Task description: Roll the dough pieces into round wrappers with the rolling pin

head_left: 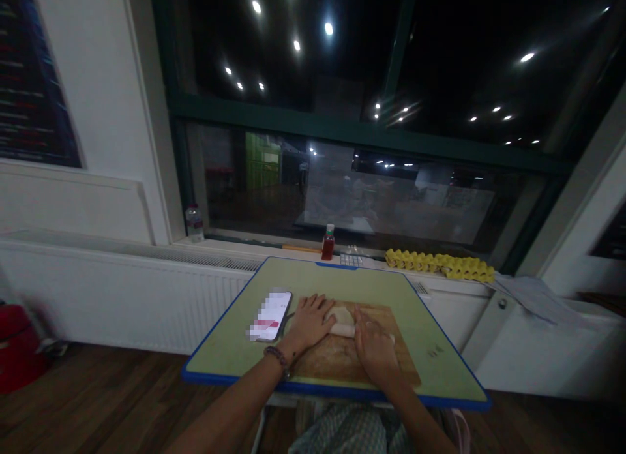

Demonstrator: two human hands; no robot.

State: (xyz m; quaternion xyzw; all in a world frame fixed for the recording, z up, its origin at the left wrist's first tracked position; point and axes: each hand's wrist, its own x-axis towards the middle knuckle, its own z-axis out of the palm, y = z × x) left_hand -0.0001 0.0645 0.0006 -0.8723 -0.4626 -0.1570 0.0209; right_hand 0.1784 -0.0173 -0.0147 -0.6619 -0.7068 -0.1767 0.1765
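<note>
A pale rolling pin lies across a flat round of dough on a wooden board. My left hand rests flat over the pin's left part, fingers stretched forward and apart, thumb toward the middle. Over the right part lies my right hand, its fingers straight and pointing forward, not wrapped round the pin. Both palms hide much of the pin, and the left hand covers some of the dough. Whitish smears mark the board near me.
The board sits on a green folding table with a blue rim. A phone lies left of my left hand. Behind, on the sill, stand a bottle of red liquid, a clear bottle and yellow egg trays. Papers lie at right.
</note>
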